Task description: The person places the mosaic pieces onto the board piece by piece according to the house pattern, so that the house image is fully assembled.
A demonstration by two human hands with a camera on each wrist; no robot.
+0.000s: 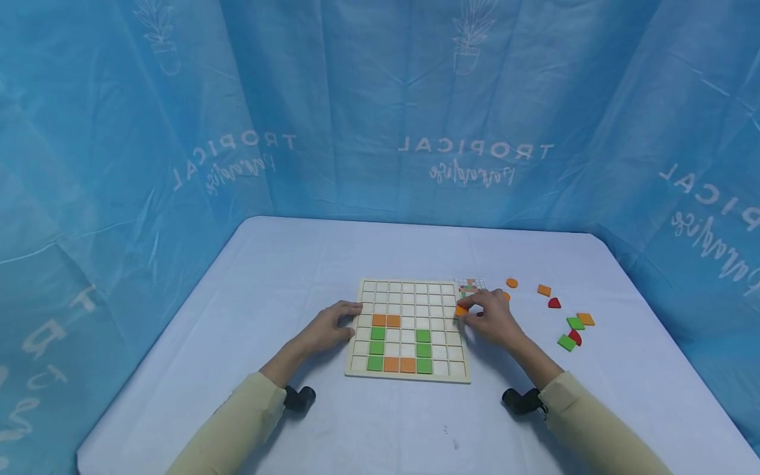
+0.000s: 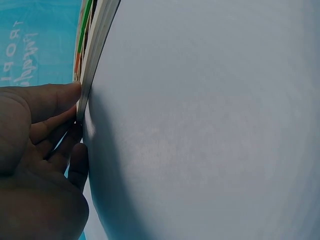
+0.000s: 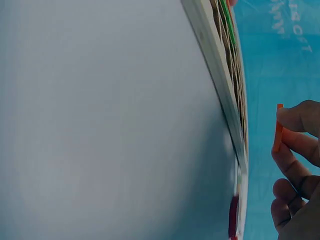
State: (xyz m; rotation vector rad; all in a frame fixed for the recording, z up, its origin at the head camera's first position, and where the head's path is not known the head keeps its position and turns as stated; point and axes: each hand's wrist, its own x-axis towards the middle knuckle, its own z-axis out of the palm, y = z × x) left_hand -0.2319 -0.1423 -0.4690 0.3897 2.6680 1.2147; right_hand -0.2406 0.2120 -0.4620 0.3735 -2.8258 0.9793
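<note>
One orange tile point(image 1: 461, 311) in right hand point(image 1: 494, 318), left hand point(image 1: 325, 328) touching board point(image 1: 408, 377)

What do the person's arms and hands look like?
The arms wear long, plain beige sleeves. The left hand and right hand are bare, with no gloves. A stubby black gadget with a rounded end sticks out near the left cuff, and another black gadget near the right.

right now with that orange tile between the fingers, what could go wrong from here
The orange tile might slip from the right hand, held only by a fingertip pinch. In the head view that hand partly covers the picture card, so a detail could be misread. If the left hand nudges the board, the green tiles might shift.
</note>
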